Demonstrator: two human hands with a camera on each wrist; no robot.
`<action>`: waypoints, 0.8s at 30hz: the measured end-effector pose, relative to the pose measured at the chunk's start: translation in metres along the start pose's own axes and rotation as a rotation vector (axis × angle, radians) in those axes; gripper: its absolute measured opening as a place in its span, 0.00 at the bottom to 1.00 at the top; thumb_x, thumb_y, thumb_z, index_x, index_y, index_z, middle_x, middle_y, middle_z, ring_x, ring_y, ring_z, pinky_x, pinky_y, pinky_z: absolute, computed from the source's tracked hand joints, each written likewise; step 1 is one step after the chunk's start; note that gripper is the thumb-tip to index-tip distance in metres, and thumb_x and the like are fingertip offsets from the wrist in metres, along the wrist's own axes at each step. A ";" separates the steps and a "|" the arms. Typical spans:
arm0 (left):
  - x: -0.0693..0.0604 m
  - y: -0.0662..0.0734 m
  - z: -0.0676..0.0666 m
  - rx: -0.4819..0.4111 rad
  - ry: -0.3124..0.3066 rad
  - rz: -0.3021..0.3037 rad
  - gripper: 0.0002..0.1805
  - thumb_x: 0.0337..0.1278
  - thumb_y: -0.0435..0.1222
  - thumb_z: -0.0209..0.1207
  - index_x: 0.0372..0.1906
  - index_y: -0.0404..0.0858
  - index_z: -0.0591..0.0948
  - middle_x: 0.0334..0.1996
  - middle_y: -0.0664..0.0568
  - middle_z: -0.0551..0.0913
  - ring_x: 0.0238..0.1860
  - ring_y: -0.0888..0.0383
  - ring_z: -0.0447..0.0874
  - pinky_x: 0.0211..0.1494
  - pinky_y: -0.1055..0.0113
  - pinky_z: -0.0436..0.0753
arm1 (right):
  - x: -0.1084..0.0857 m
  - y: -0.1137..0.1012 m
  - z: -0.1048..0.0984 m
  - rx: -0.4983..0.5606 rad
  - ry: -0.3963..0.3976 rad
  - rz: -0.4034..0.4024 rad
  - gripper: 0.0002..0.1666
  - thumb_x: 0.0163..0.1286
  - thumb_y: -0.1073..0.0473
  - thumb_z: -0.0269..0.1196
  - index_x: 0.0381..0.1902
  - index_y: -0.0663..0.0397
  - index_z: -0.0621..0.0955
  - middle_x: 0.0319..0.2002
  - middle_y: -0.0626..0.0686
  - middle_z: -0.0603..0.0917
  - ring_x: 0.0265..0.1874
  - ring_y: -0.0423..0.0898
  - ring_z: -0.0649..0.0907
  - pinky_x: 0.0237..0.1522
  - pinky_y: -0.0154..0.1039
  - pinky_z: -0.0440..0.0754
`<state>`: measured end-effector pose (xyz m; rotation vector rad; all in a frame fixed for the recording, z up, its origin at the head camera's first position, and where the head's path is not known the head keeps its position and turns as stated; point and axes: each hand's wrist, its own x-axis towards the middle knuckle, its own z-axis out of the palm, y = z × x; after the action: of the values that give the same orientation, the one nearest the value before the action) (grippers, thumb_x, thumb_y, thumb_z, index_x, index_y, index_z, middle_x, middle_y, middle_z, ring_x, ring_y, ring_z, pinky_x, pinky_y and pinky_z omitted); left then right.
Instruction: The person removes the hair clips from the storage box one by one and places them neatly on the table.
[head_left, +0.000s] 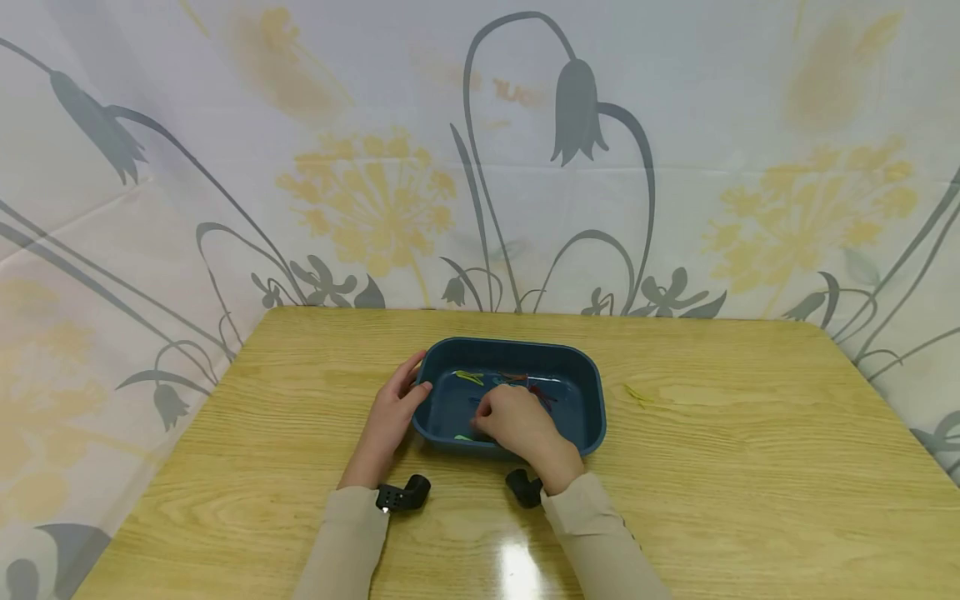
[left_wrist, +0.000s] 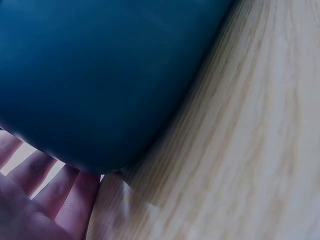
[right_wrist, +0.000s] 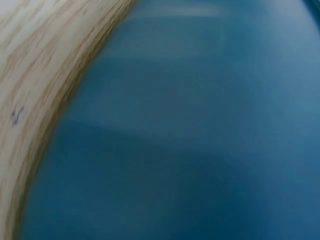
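Note:
A dark blue rectangular tub [head_left: 588, 379] with rounded corners sits on the table. My left hand [head_left: 393, 408] grips its left wall, thumb over the rim and fingers outside; in the left wrist view those fingers lie against the tub's side. Over the front wall, my right hand [head_left: 521, 421] reaches into the tub with bent fingers low near the floor; whether they pinch anything is hidden. Thin coloured strands lie inside: a yellow-green bundle [head_left: 469, 377] at the back left, a dark red bundle [head_left: 542, 394] right of the hand, and a light green piece [head_left: 462, 438] near the front.
On the wood-grain table [head_left: 720, 433], a yellow strand bundle [head_left: 637, 393] lies right of the tub. A flower-patterned cloth [head_left: 375, 192] hangs behind the table. Black wrist cameras sit at both sleeves. The right wrist view shows mostly the tub's blue surface.

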<state>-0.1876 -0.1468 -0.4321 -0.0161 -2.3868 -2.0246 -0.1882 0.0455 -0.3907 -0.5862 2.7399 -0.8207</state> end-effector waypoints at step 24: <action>0.000 0.000 -0.001 0.010 -0.004 -0.013 0.25 0.61 0.41 0.50 0.62 0.59 0.64 0.62 0.51 0.63 0.63 0.54 0.58 0.62 0.55 0.59 | -0.008 -0.001 -0.018 0.011 0.121 -0.094 0.08 0.62 0.63 0.57 0.40 0.52 0.80 0.24 0.45 0.79 0.17 0.36 0.74 0.25 0.36 0.72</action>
<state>-0.1871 -0.1479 -0.4315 -0.0050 -2.4057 -2.0202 -0.1863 0.0572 -0.3750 -0.6889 2.8330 -0.9205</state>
